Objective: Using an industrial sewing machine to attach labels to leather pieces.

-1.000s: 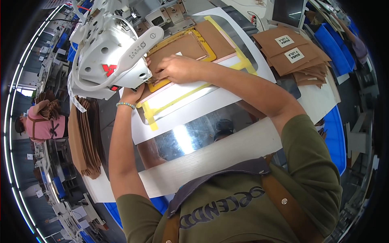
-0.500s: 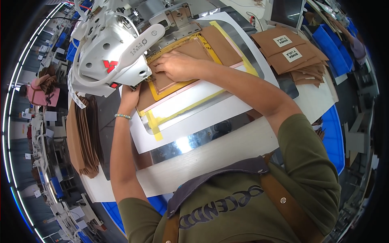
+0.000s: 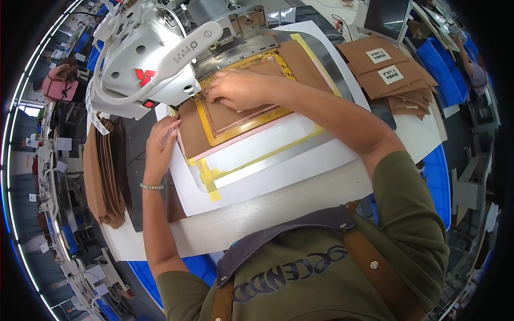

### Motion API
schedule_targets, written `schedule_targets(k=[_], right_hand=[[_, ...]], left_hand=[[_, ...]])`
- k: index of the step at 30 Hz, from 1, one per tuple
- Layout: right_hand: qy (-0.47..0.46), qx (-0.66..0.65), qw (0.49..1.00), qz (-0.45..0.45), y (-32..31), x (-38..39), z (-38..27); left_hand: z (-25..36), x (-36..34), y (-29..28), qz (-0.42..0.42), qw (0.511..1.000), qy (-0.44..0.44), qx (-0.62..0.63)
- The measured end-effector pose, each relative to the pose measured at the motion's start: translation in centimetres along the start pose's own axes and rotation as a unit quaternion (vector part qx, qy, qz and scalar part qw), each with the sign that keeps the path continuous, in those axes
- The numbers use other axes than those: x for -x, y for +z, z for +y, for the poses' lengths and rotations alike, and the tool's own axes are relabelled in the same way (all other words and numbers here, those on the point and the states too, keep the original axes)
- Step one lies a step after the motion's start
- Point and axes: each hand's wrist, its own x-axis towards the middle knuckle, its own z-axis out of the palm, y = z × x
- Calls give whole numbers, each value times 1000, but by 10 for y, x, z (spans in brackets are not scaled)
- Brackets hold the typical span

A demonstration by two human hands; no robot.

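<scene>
A yellow-edged clamping frame lies over a flat brown panel on a white, taped template plate beneath the white sewing machine head. My right hand rests inside the frame, close to the machine's needle area. Its fingers are bent down and pressed together, hiding whatever is under them; a small white bit shows below the palm. Beside the panel's left edge is my left hand, fingers stretched out and apart, their tips touching the panel near the machine head.
Brown pieces with white labels are piled at the right. More brown pieces stand stacked on the left. Blue bins sit beyond the table's right edge. A screen stands at the back, and people work nearby.
The plate, with its frame and panel, has shifted toward me, covering the shiny strip in front. My left hand has pulled back from beside the machine head; my right stays inside the frame.
</scene>
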Motion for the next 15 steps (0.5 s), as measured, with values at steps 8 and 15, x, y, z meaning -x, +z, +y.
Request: schedule_targets(k=[8, 15], right_hand=[[-52, -11, 999, 3, -22, 25, -15], [134, 151, 979, -6, -63, 124, 7]], left_hand=[[38, 9, 1, -21, 1000, -5, 3], [76, -8, 23, -80, 994, 67, -34]])
